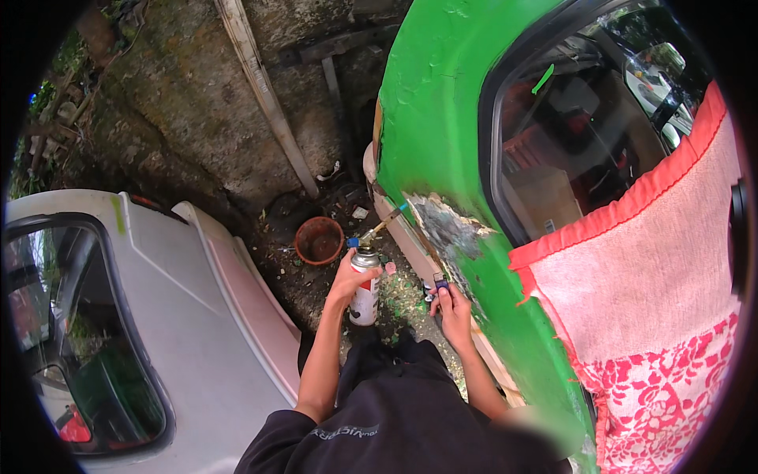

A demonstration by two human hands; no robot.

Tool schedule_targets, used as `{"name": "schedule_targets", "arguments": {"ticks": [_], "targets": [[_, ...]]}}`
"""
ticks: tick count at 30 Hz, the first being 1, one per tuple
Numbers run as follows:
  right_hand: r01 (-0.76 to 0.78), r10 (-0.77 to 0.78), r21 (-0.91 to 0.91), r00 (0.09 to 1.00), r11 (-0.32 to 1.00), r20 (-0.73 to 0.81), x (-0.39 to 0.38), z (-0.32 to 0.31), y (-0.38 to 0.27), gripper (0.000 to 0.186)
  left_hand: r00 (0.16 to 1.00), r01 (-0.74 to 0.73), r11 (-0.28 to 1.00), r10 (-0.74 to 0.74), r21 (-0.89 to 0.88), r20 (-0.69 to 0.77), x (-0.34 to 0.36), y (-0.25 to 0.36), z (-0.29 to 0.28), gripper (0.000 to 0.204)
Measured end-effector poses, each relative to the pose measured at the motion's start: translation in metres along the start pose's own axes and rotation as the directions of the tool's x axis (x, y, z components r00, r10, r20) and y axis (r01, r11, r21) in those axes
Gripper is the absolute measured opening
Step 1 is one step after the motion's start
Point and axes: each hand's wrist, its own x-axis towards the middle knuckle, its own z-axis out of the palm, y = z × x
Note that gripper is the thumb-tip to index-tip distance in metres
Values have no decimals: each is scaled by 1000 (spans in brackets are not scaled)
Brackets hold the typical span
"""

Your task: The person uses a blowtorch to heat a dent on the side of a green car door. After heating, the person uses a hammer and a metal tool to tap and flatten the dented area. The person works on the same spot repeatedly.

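Observation:
My left hand is wrapped round a blowtorch, a white-and-red gas can with a blue knob and a brass nozzle. A bluish flame shows at the nozzle's tip, close to the green car body. Beside the flame is a stripped patch, grey and rough, with torn, darkened paint edges. My right hand is closed on a small scraper with a dark handle and a short metal end. It is next to the lower body panel, apart from the blowtorch. Its fingers partly hide the handle.
A grey car stands close on the left. Green paint flakes litter the ground between the cars. Ahead are a brown pot, a leaning wooden plank and a rough wall. A pink patterned cloth hangs over the green car.

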Motion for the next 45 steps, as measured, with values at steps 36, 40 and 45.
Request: {"name": "schedule_targets", "arguments": {"ticks": [36,40,45], "targets": [[14,-12,30,998,999,-63,3,-8,9,29,995,-15,996,6,84,96,-13,-18,-9,52],[1,1,37,997,999,-71,3,-8,8,29,997,-19,997,14,71,72,-12,-18,-14,49],[16,-15,22,999,1000,-40,3,-6,7,29,991,-36,990,18,135,132,-9,-21,-22,48]]}}
